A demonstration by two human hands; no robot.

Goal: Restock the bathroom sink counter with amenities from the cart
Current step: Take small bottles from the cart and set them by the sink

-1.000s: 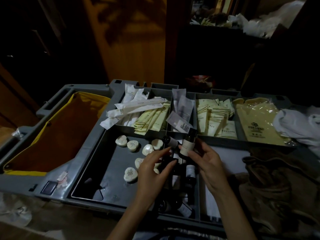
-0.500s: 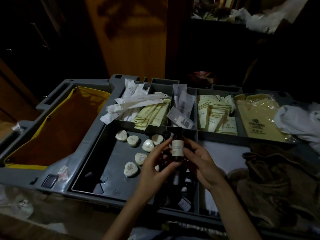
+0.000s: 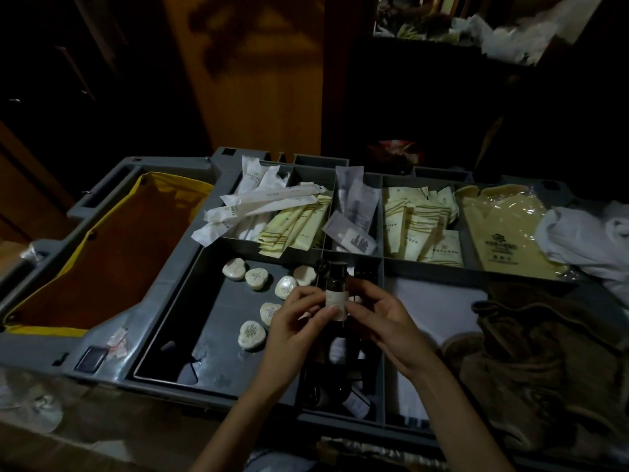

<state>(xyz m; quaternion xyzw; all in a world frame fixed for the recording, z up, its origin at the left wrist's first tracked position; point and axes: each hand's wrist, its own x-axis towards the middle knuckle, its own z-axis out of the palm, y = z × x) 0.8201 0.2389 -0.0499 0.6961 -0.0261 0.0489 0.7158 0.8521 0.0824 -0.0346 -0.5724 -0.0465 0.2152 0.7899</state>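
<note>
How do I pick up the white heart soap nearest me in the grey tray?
Probably from straight above, pinching the rounded sides of the small white heart-shaped wrapped soap. It lies flat on the grey plastic tray, so only its top and rim are free.

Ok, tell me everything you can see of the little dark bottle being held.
The small bottle is dark, with a dark cap on and a pale label round its body. It stands roughly upright above the cart's bottle compartment, pinched between fingertips of the left hand and right hand. Label print is unreadable.
</note>
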